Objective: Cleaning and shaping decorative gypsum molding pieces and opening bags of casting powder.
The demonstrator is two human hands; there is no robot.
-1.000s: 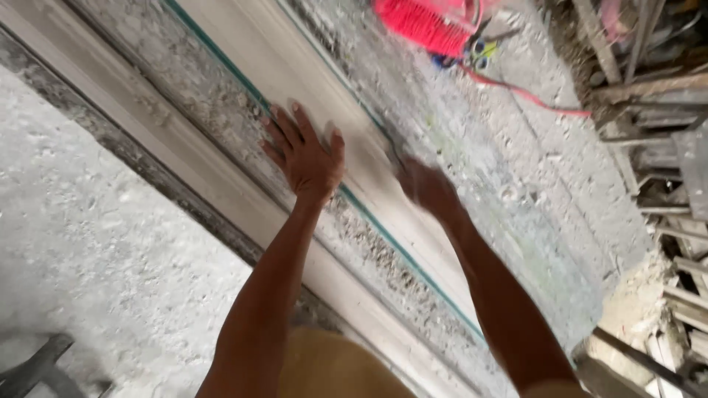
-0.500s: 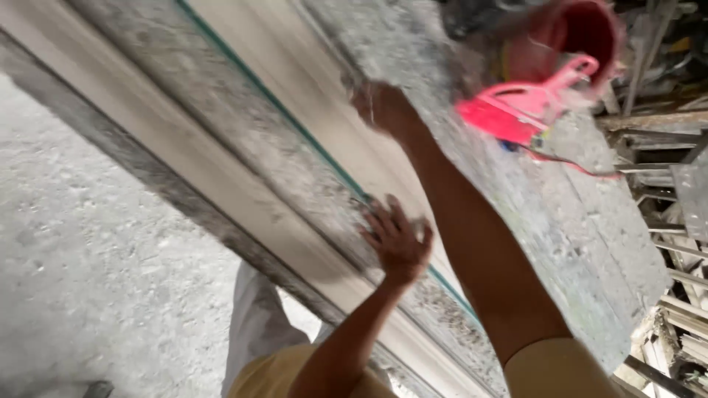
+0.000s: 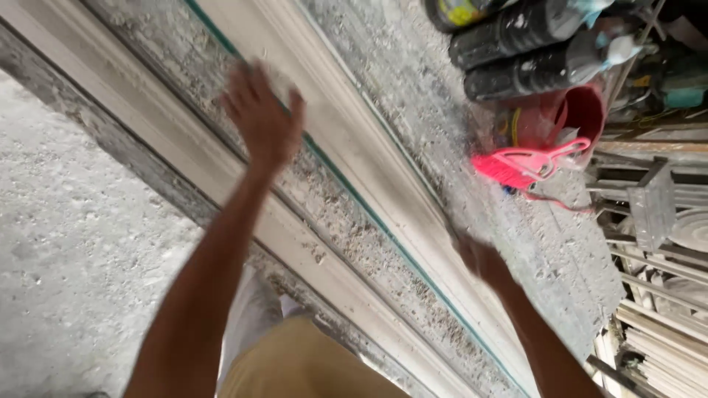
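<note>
A long white plaster moulding (image 3: 346,140) lies diagonally on a dusty workbench (image 3: 413,96), with a thin green line along its near side. My left hand (image 3: 262,121) is over the moulding's upper part, fingers spread and holding nothing, blurred by motion. Lower right, my right hand (image 3: 479,258) lies flat on the moulding's far edge, also blurred, and nothing shows in it. Both forearms reach in from the bottom of the view.
At the bench's top right stand a red bucket (image 3: 582,110), a pink plastic tool (image 3: 523,163) and black cylinders (image 3: 516,44). Stacked white mouldings and metal frames (image 3: 656,295) fill the right side. A rough concrete floor (image 3: 66,236) lies to the left.
My left hand has slid up and left along the moulding, while my right hand has come down to its lower right part. The view has shifted towards the bucket.
</note>
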